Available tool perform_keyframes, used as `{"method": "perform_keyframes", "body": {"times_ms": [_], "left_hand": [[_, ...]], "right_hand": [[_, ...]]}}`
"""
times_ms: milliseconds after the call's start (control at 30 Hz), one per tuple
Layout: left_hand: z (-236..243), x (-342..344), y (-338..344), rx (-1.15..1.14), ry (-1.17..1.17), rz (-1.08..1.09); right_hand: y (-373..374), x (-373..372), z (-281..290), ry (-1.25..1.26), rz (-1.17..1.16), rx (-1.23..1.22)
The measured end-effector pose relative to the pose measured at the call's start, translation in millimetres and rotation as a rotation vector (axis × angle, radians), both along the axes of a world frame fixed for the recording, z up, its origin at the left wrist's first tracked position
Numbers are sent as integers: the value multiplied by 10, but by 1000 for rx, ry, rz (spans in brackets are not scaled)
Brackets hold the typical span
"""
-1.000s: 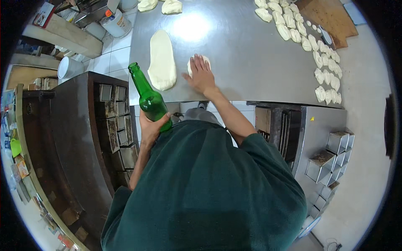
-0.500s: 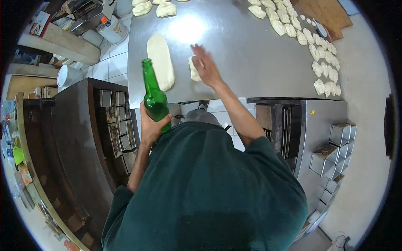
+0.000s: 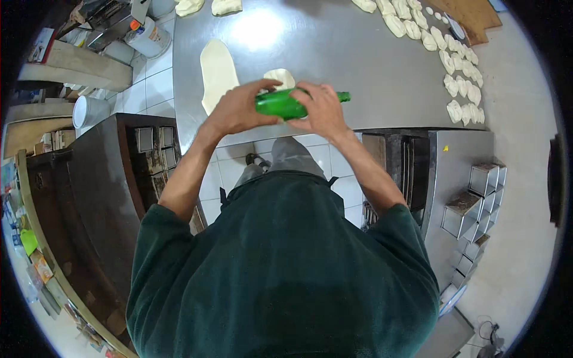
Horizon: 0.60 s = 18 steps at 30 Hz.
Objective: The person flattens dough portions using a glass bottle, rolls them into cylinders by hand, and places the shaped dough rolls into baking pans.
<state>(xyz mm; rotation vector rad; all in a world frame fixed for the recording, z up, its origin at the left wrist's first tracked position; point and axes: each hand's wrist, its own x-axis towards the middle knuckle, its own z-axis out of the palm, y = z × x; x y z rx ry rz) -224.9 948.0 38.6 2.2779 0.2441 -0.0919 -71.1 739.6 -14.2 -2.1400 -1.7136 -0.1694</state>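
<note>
Two hands grasp one green glass bottle [image 3: 277,105] held sideways, neck to the right: the left hand [image 3: 237,108] wraps its base end, the right hand [image 3: 325,111] its neck end. It is over the near part of the steel table [image 3: 352,71], with a small pale dough piece [image 3: 280,76] just beyond; contact cannot be told. Smooth glass could slip if either hold slackened; lopsided pressure could dent soft dough. Left lies a smooth, flat dough oval [image 3: 218,73]; far right, rumpled dough lumps [image 3: 412,28].
</note>
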Motion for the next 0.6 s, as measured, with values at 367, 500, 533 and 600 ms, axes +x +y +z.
{"method": "perform_keyframes", "body": {"times_ms": [367,500,533,600], "left_hand": [[-1392,1146,233,254,-157,850],[-1258,1764,789,143,-41,1042],[-1315,1839,941,69,66,1069],[-1532,1936,1208,89,78,1073]], "right_hand": [[759,1014,-783,122,-283,-221],[1401,1816,-1054,-89,-298,-273],[1490,1921,-1148,-45,-247,-331],[1722,2024,-958,168,-279,-488]]}}
